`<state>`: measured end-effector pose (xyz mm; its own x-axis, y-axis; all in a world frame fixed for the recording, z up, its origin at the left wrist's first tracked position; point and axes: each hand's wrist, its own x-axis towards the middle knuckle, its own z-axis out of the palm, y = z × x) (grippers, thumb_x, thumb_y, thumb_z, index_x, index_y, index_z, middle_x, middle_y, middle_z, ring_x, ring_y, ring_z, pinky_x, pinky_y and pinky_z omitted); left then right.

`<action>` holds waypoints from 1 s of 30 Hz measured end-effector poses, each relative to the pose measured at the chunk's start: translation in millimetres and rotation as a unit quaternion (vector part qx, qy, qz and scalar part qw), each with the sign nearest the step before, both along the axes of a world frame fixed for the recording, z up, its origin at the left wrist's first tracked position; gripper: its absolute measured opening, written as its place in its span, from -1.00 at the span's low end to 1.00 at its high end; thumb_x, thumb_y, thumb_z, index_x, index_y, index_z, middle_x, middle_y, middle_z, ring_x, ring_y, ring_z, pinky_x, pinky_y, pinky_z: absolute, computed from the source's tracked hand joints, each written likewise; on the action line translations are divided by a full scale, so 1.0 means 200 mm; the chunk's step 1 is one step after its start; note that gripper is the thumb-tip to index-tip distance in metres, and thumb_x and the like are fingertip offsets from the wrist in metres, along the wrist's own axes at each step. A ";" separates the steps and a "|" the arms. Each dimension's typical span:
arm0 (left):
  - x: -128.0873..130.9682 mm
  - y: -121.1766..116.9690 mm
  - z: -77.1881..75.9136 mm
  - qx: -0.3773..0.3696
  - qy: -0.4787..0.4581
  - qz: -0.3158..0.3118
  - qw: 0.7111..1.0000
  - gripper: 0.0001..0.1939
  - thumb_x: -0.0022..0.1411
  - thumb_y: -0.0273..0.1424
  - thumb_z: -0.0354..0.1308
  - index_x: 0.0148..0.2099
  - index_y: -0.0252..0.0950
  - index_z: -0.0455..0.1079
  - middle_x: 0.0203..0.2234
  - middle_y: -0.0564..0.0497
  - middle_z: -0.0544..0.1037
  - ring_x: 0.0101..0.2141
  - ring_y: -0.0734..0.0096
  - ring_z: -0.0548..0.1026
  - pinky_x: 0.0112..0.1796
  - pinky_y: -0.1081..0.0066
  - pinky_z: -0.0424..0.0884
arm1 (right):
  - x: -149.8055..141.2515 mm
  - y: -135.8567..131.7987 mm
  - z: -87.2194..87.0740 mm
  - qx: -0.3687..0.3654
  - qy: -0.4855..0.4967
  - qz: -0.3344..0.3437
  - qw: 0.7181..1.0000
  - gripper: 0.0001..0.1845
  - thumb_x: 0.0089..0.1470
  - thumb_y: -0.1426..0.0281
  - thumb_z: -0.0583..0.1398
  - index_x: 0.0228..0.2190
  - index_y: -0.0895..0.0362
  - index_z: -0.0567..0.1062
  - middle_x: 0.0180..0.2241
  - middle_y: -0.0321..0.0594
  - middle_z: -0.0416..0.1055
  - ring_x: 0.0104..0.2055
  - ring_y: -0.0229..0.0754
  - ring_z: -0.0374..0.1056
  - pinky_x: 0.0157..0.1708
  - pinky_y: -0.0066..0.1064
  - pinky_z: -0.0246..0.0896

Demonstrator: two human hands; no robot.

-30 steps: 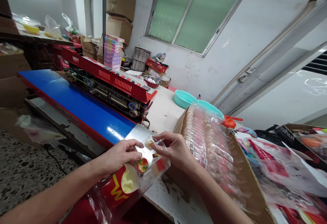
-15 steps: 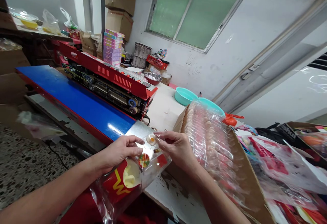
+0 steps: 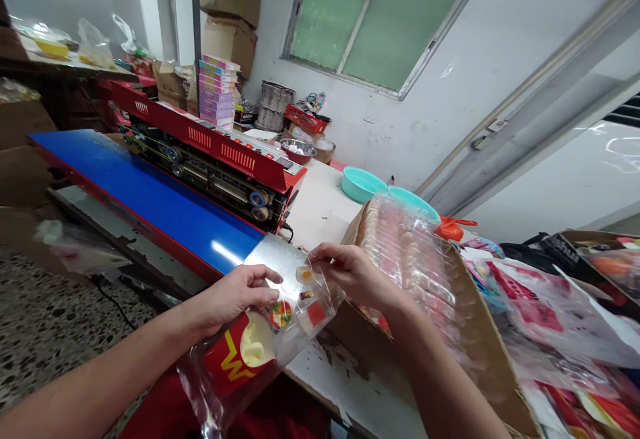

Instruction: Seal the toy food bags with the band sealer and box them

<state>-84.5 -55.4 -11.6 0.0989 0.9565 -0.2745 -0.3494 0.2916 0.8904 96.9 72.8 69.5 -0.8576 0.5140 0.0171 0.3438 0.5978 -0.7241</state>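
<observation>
A clear plastic bag [image 3: 295,345] is tilted between my hands near the table's front edge. My left hand [image 3: 240,295] grips its left edge with curled fingers, thumb on top. My right hand [image 3: 350,272] pinches the upper right corner, its fingertips partly hidden. Showing through the plastic are a red toy fries carton [image 3: 220,362] with a yellow mark and pale fries, a round pizza-like piece [image 3: 281,314], a fried-egg piece [image 3: 303,274], a small brown piece [image 3: 305,295] and a red-and-white piece [image 3: 314,315].
A red machine [image 3: 225,152] with a blue conveyor belt [image 3: 150,192] stands left. To the right, a cardboard box [image 3: 493,345] holds rows of clear packages [image 3: 395,245]. Turquoise basins [image 3: 363,185] are behind it. Bagged goods [image 3: 550,312] lie far right.
My right hand has shifted slightly up and right along the bag's top. The egg piece has moved a little right, and the red-and-white piece shows more fully. My left hand stays nearly still.
</observation>
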 end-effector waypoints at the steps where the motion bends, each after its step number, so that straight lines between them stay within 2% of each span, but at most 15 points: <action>1: 0.00 0.00 0.00 0.000 0.002 -0.005 1.000 -0.60 0.00 -0.36 0.26 -0.10 -0.41 0.34 -0.37 -0.10 0.53 -0.43 0.38 0.49 -0.33 0.40 0.37 | 0.00 0.02 0.00 -0.020 -0.017 0.020 0.999 -0.80 0.10 0.31 0.14 -0.37 0.16 0.51 -0.39 -0.24 0.47 -0.36 -0.28 0.32 -0.39 -0.51 0.21; 3: 0.01 0.00 -0.01 -0.003 0.002 -0.010 1.000 -0.61 0.01 -0.37 0.25 -0.10 -0.41 0.34 -0.39 -0.09 0.53 -0.43 0.40 0.48 -0.35 0.42 0.36 | -0.01 0.04 0.00 -0.060 -0.037 0.042 0.997 -0.81 0.06 0.31 0.18 -0.38 0.17 0.54 -0.38 -0.23 0.49 -0.35 -0.27 0.33 -0.37 -0.50 0.22; 5: 0.02 0.00 -0.01 -0.005 -0.002 -0.012 1.000 -0.61 0.02 -0.37 0.25 -0.10 -0.41 0.33 -0.39 -0.08 0.53 -0.44 0.41 0.48 -0.36 0.43 0.36 | -0.03 0.05 -0.02 -0.091 -0.036 0.036 0.995 -0.81 0.00 0.31 0.23 -0.39 0.18 0.56 -0.40 -0.22 0.50 -0.37 -0.27 0.33 -0.39 -0.49 0.21; 12: 0.02 0.01 -0.02 0.002 -0.006 0.000 1.000 -0.61 0.04 -0.34 0.23 -0.09 -0.42 0.31 -0.33 -0.13 0.54 -0.39 0.34 0.50 -0.29 0.36 0.38 | -0.07 0.04 -0.14 -0.100 0.047 -0.076 0.991 -0.80 -0.08 0.27 0.30 -0.47 0.17 0.53 -0.53 -0.30 0.41 -0.52 -0.35 0.22 -0.52 -0.51 0.13; 17: 0.01 0.00 -0.03 0.000 -0.011 0.001 1.000 -0.58 0.03 -0.33 0.25 -0.08 -0.41 0.30 -0.29 -0.18 0.55 -0.37 0.29 0.52 -0.27 0.33 0.38 | -0.02 0.04 -0.14 -0.190 0.035 -0.066 0.979 -0.61 -0.15 0.21 0.34 -0.28 0.16 0.49 -0.38 -0.25 0.42 -0.43 -0.31 0.27 -0.43 -0.47 0.21; 20: 0.02 0.00 -0.02 -0.005 -0.019 -0.005 1.000 -0.58 0.03 -0.33 0.25 -0.08 -0.42 0.31 -0.32 -0.17 0.55 -0.40 0.30 0.52 -0.30 0.34 0.39 | -0.01 0.04 -0.13 -0.233 -0.001 -0.060 0.971 -0.52 -0.21 0.22 0.37 -0.24 0.16 0.45 -0.40 -0.26 0.42 -0.42 -0.27 0.31 -0.41 -0.45 0.22; 25: 0.04 -0.01 0.01 0.019 -0.040 -0.018 0.999 -0.67 0.04 -0.37 0.24 -0.14 -0.44 0.38 -0.33 -0.16 0.56 -0.41 0.37 0.50 -0.32 0.39 0.41 | -0.04 0.01 -0.15 -0.198 -0.017 -0.080 0.977 -0.59 -0.25 0.28 0.38 -0.32 0.16 0.44 -0.44 -0.32 0.41 -0.45 -0.30 0.32 -0.47 -0.50 0.20; 30: 0.04 -0.01 0.02 0.001 -0.052 -0.014 0.999 -0.66 0.04 -0.38 0.24 -0.12 -0.42 0.40 -0.35 -0.15 0.56 -0.37 0.30 0.52 -0.30 0.37 0.42 | -0.09 -0.04 -0.16 -0.169 -0.016 -0.126 0.977 -0.62 -0.25 0.30 0.38 -0.36 0.15 0.40 -0.48 -0.35 0.38 -0.51 -0.29 0.34 -0.53 -0.50 0.20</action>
<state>-76.0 -58.3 -8.2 0.1527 0.9539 -0.2585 -0.4325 0.2997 0.8504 79.8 65.2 37.3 -0.7007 0.6806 -0.2141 0.4745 0.2205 -0.8522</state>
